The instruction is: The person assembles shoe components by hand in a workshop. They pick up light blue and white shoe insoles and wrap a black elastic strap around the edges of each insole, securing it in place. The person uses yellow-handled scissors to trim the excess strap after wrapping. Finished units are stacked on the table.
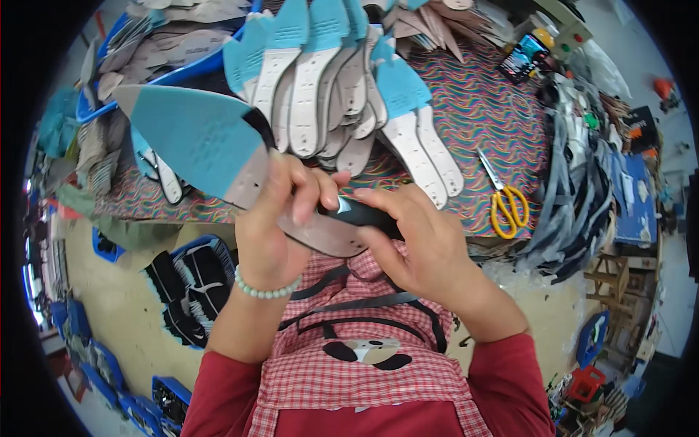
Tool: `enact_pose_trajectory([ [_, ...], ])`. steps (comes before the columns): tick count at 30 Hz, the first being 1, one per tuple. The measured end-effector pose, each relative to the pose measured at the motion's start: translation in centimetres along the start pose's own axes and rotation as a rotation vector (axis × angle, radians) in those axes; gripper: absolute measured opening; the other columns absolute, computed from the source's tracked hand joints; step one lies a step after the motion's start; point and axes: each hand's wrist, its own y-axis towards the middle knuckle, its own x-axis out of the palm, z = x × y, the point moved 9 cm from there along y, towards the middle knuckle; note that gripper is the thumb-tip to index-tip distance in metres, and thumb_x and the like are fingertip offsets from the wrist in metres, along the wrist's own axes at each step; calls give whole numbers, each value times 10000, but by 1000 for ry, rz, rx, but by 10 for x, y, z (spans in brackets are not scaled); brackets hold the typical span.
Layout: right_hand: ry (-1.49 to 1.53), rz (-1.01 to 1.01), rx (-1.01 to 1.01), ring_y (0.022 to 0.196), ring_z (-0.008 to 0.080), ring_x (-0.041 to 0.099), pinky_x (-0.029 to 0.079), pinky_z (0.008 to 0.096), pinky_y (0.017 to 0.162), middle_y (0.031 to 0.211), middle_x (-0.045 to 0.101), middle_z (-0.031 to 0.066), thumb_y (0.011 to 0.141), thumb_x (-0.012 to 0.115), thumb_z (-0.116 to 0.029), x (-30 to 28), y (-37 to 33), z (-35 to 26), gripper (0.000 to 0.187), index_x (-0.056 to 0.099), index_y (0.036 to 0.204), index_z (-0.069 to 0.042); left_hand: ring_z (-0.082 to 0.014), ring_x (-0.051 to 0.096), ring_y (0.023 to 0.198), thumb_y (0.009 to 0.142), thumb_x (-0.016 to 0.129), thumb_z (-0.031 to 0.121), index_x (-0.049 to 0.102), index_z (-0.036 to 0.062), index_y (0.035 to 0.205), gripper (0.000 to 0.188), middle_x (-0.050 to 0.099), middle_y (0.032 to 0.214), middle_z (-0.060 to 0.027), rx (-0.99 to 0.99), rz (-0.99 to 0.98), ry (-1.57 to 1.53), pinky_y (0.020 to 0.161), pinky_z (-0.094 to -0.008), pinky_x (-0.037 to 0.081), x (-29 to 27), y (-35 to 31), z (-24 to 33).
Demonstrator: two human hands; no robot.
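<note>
My left hand (280, 189) grips a shoe insole board (191, 138) around its middle, tilted above the table's front edge. The board is light blue at the wide front part and pinkish grey toward the narrow end. A black strip (258, 125) rises along its edge beside my left fingers. My right hand (419, 237) is closed on a black strip (362, 215) at the board's narrow end, thumb below and fingers above. Whether both black parts are one strip is hidden by my left hand. Several similar boards (314, 91) lie in an overlapping pile beyond my hands.
Yellow-handled scissors (502, 197) lie on the patterned tablecloth (480, 116) at the right. Black and grey strips (571, 189) hang over the table's right edge. A blue bin (175, 79) of boards stands at the back left; a phone (524, 58) sits at the back right.
</note>
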Motion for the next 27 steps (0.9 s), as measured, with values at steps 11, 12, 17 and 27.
enact_pose_trajectory([
  [11, 190, 300, 174, 696, 223, 652, 515, 302, 622, 945, 622, 195, 930, 558, -198, 36, -49, 17, 407, 430, 1224, 53, -103, 411, 585, 1004, 367, 372, 524, 116, 908, 315, 396, 612, 36, -62, -149, -441, 751, -359, 490, 16, 8, -9],
  [12, 293, 277, 260, 706, 217, 653, 514, 299, 623, 927, 625, 193, 931, 553, -189, 34, -47, 23, 395, 431, 1219, 53, -115, 443, 605, 1000, 375, 384, 530, 110, 923, 324, 427, 629, 29, -30, -95, -439, 757, -361, 490, 14, 10, -10],
  [17, 95, 259, 165, 655, 217, 650, 507, 311, 576, 825, 640, 120, 895, 604, -151, -56, -9, 26, 296, 508, 1125, 9, -261, 628, 892, 884, 595, 247, 621, 65, 1055, 251, 664, 914, -91, -97, -165, 518, 847, -381, 473, 30, -9, -15],
  [27, -314, -356, -95, 646, 270, 638, 486, 365, 505, 768, 605, 106, 873, 602, -215, -68, 0, -40, 246, 529, 1006, -21, -264, 574, 788, 670, 761, 166, 666, 67, 931, 295, 637, 788, -57, 401, -705, 1331, 733, -382, 434, 99, -7, 13],
])
